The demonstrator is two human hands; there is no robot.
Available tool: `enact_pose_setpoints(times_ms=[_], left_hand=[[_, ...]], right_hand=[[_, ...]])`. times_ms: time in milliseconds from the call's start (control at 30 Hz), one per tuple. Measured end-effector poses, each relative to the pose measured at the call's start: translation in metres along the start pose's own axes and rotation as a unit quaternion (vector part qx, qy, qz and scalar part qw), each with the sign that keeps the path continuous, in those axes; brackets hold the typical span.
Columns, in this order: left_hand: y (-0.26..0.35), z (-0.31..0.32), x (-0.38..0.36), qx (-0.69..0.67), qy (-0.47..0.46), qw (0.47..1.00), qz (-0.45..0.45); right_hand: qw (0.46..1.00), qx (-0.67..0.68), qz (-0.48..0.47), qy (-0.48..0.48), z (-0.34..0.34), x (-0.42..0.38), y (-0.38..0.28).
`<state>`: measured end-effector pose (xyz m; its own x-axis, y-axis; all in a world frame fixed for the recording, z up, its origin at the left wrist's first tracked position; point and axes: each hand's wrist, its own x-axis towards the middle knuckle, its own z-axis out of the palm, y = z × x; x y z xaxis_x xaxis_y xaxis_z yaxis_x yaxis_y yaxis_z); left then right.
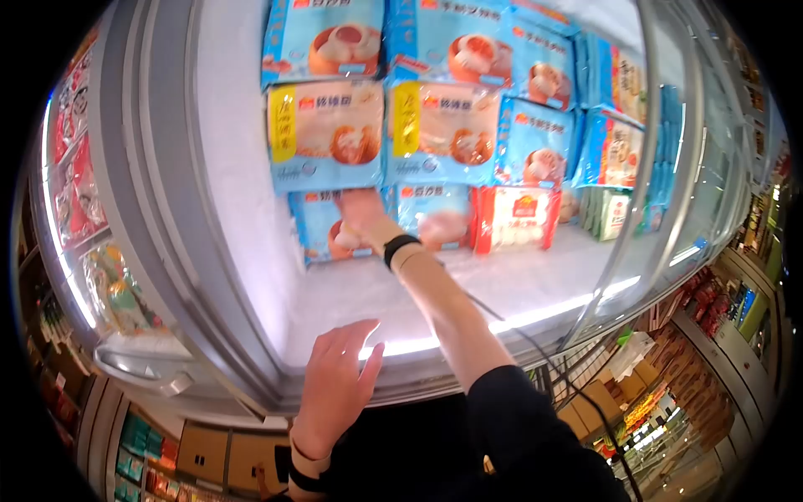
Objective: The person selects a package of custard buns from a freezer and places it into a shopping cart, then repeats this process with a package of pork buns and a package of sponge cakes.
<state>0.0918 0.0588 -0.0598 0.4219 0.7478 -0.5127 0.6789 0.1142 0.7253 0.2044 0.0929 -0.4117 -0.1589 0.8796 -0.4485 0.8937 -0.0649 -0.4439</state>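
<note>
My right hand (361, 207) reaches into the freezer case and lies on the front-left blue bag of buns (319, 226). Its fingertips go out of sight at the lower edge of a peach bag with a yellow label (326, 135), so their grip is hidden. A black band circles that wrist. Beside my right hand lies another blue bag of buns (433, 219), then a red-and-white bag (516, 219). My left hand (335, 381) hovers near the front rim of the case, fingers stretched out and holding nothing.
Several blue bags (330, 42) fill the rows behind, with more packets (615, 151) at the right. A glass lid frame (648, 167) runs along the right side. The case's front rim (401, 375) lies below my arms. A dark cable (577, 385) hangs by my right arm.
</note>
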Motion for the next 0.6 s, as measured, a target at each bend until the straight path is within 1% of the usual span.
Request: enact_pose_setpoints(times_ms=[67, 100, 167, 267, 367, 467, 600], left_hand=[[0.008, 0.000, 0.004, -0.005, 0.007, 1.000, 0.000], [0.010, -0.002, 0.005, -0.007, 0.010, 1.000, 0.003], [0.014, -0.006, 0.007, -0.007, 0.013, 1.000, 0.007], [0.016, -0.008, 0.004, -0.005, 0.013, 1.000, 0.006], [0.019, -0.009, 0.004, -0.007, 0.014, 1.000, 0.011], [0.020, -0.008, 0.004, -0.006, 0.017, 1.000, 0.016], [0.019, -0.007, 0.003, -0.009, 0.019, 1.000, 0.022]], right_hand=[[1.000, 0.008, 0.010, -0.020, -0.027, -0.012, -0.003], [0.999, -0.015, 0.006, -0.049, -0.031, -0.013, -0.001], [1.000, 0.011, 0.027, -0.005, -0.025, -0.013, 0.000], [1.000, 0.013, 0.016, 0.013, -0.024, -0.022, -0.005], [1.000, -0.018, -0.011, -0.007, -0.053, -0.035, -0.014], [0.999, -0.019, -0.037, 0.036, -0.042, -0.033, -0.010], [0.995, -0.020, -0.052, 0.078, -0.047, -0.035, -0.016]])
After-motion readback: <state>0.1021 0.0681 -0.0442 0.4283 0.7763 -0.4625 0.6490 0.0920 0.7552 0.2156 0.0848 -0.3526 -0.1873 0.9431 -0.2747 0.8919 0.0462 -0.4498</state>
